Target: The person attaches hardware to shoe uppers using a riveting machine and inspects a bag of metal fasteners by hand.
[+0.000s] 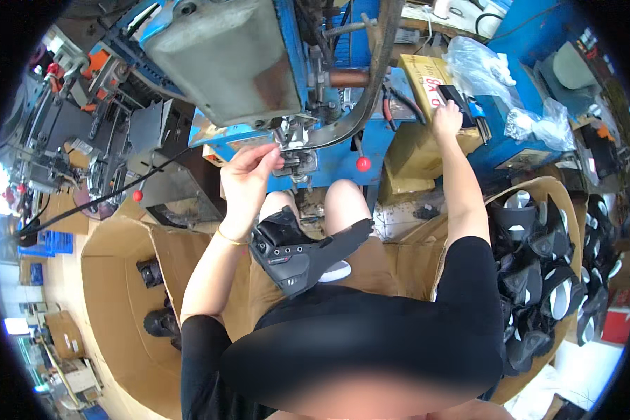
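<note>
My left hand [248,175] is raised to the metal head [295,143] of a blue machine [217,56], its fingertips pinched on a small part there. Out to the right, my right hand [446,115] grips a small black object [458,98] on top of a brown cardboard box [427,77]. A black shoe upper [304,252] with eyelets and a white inside lies across my lap, touched by neither hand.
A cardboard bin [119,294] at my left holds a few black pieces. Another bin [539,203] at my right is full of several black and white shoe uppers. Red-knobbed levers [362,163] stick out below the machine. Clear plastic bags [483,63] lie at the back right.
</note>
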